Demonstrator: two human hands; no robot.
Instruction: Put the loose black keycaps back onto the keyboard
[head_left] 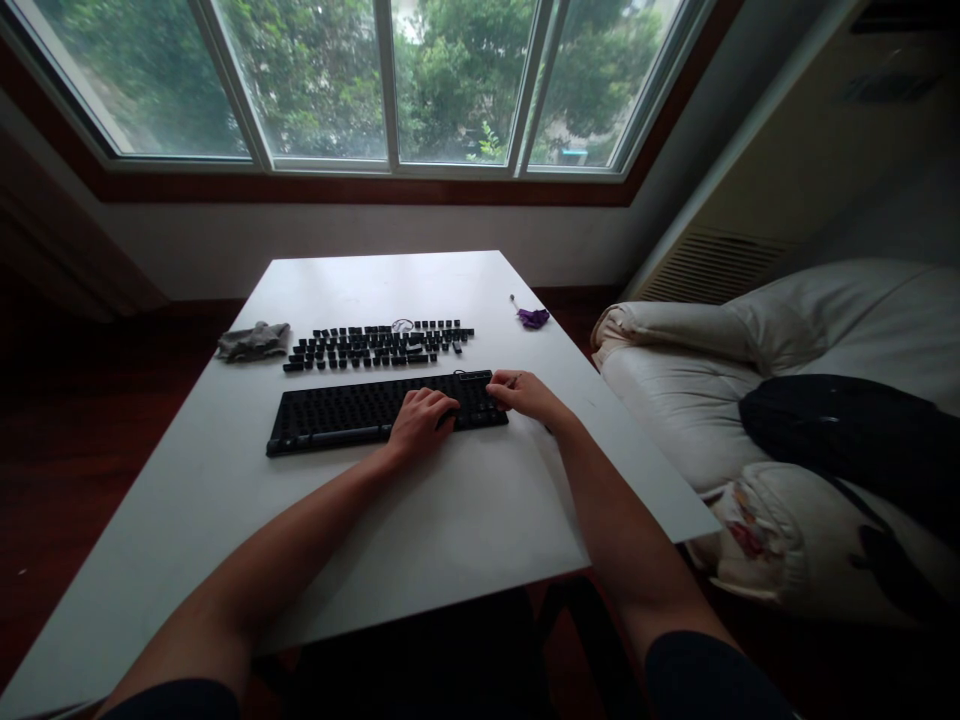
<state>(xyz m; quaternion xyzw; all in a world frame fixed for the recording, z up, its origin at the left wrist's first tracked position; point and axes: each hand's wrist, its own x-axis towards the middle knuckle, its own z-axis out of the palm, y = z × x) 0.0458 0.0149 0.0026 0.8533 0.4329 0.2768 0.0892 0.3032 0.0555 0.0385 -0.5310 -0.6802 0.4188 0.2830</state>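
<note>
A black keyboard (349, 410) lies on the white table in front of me, most of its left part seemingly without keycaps. My left hand (421, 424) rests over its front edge right of the middle, fingers stretched across it and holding nothing visible. At the keyboard's right end, my right hand (526, 394) has thumb and fingers pinched together over the number keys. Whatever sits in that pinch is too small and dark to name. Behind the keyboard, loose black keycaps (364, 347) stand in rows, and a thin pale loop lies among the back ones.
A crumpled grey cloth (255, 342) lies at the table's left edge. Near the right edge are a purple item (533, 318) and a thin stick with a dark tip (513, 300). A pale sofa (675, 400) bearing a black bag (847, 430) stands right of the white table (465, 520).
</note>
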